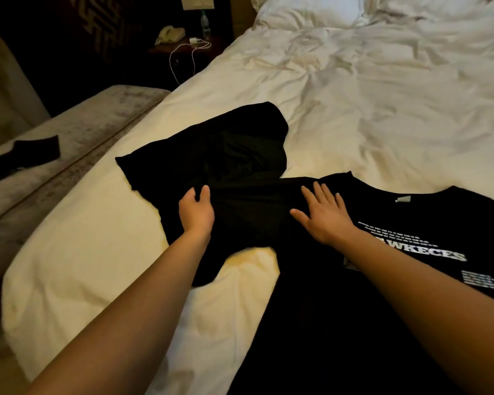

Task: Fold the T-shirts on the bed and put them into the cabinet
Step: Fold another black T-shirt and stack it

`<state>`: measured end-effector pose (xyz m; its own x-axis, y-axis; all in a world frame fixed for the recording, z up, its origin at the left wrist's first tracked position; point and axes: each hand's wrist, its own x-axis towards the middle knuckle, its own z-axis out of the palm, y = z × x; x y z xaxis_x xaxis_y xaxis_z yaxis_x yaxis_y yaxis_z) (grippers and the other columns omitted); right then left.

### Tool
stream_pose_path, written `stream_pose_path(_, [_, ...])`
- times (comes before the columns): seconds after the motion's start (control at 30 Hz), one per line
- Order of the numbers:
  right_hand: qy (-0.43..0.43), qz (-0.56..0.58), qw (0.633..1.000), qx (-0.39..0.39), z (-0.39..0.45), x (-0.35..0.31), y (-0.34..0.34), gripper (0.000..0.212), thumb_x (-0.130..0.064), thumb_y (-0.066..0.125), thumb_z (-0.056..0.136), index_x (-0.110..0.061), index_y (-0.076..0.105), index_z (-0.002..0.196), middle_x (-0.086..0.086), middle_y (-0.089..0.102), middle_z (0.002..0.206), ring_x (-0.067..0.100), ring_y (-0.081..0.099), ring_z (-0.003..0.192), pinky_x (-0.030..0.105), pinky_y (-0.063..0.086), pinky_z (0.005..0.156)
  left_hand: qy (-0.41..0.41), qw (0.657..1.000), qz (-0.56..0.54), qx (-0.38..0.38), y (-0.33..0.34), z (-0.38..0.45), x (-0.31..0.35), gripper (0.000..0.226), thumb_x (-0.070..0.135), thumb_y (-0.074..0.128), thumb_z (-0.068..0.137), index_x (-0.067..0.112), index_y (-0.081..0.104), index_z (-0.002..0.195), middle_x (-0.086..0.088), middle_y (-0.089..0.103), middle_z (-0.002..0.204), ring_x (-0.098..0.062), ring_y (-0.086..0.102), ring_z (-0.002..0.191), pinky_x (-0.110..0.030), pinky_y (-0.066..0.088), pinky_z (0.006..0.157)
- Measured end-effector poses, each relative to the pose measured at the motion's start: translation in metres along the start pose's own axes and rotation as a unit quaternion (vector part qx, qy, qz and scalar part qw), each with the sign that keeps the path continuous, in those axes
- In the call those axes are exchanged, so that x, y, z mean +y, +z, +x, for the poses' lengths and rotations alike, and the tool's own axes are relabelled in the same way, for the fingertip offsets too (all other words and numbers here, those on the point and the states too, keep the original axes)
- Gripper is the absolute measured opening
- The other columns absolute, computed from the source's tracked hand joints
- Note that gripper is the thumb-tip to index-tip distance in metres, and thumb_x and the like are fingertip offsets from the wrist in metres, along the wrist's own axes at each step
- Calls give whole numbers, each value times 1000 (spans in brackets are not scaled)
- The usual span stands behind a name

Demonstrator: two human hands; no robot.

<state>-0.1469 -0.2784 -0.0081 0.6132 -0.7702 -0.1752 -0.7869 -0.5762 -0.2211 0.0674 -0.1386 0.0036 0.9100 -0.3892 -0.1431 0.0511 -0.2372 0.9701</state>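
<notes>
Sleeve fold on the black T-shirt (pixel 397 212), by the look of it, with most of the task left to do and no cabinet in view. Lay spread print-up on the white bed (pixel 382 95), chest print (pixel 428 253) to the right of the right hand (pixel 322 216), neck label (pixel 402 199) further right, hem end running back under both forearms.

Called for a firm anchor and a clean pull: keeping the right palm flat by the shoulder to stop the shirt dragging, lifting the loose cloth only a little, carrying it across toward the right hand, laying it down in a straight line along the side, then smoothing outward before letting go. Probably best done slowly, soft jersey on a rumpled duvet being likely to bunch and slide.

Left hand (pixel 196 212) reached forward on a nearly straight arm, knuckles up, thumb and fingers curled into a pinch of the black cloth on the sleeve side. Right hand stretched out likewise, released and flat, fingers splayed, pressing the shirt near the shoulder and gripping nothing. Between the two hands, a stretch of dark fabric drawn fairly smooth. Just beyond the left hand, a rumpled black mass (pixel 211 143); could not be told whether the same shirt's sleeve or a second garment.

Far beyond the left hand, a telephone (pixel 170 34), a water bottle (pixel 205 22) and a white cable (pixel 183 55) hanging down; off to its left, a grey upholstered couch (pixel 97 115). Far beyond the right hand, a pillow (pixel 311 10).
</notes>
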Motion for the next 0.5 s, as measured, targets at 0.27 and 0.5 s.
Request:
stream_pose_path(0.27, [2, 10, 1000, -21, 9, -2, -5, 74, -68, 16, 98, -30, 4, 159, 3, -8, 167, 19, -14, 152, 45, -9, 121, 3, 999, 44, -3, 0, 6, -13, 43, 38, 50, 104, 12, 46, 70, -4, 46, 66, -18, 45, 61, -33, 39, 61])
stream_pose_path(0.5, [-72, -4, 997, 32, -28, -43, 17, 73, -66, 19, 98, -27, 9, 159, 4, 0, 167, 19, -7, 153, 45, -7, 122, 38, 998, 56, -6, -6, 3, 5, 45, 35, 49, 104, 16, 36, 66, 0, 35, 60, -14, 35, 55, -32, 31, 56])
